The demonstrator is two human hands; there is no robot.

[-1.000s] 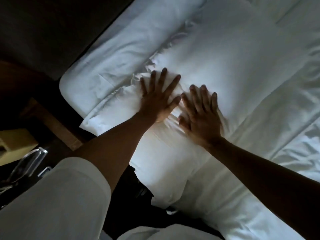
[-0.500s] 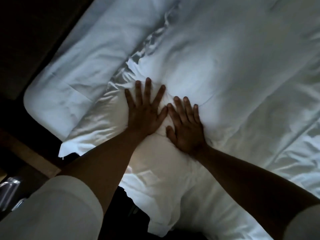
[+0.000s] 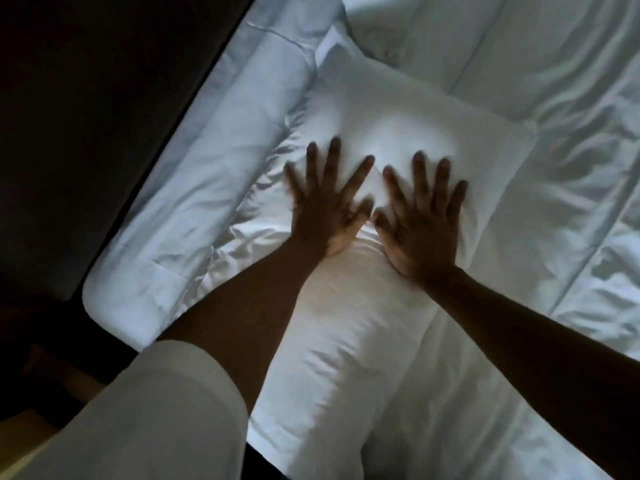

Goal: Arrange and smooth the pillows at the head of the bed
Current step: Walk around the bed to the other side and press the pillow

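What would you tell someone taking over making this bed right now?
Left hand: open, fingers spread, pressing flat on the soft white front pillow.
Right hand: open, flat on the same pillow, beside the left.
Second white pillow lies behind it, along the dark headboard.
Done: both pillows in place.
Left: smooth the wrinkles left of the left hand.

I have one view only, from the camera on my head, so nothing overlaps with a second one. It looks steeply down and forward over the side edge of the bed (image 3: 571,237), close in, at about the length of my arms. The pillow (image 3: 398,126) fills the middle, with my left hand (image 3: 323,209) and right hand (image 3: 420,223) near the centre. The bed's head edge runs slantwise along the left, and the wide lens bends the borders.
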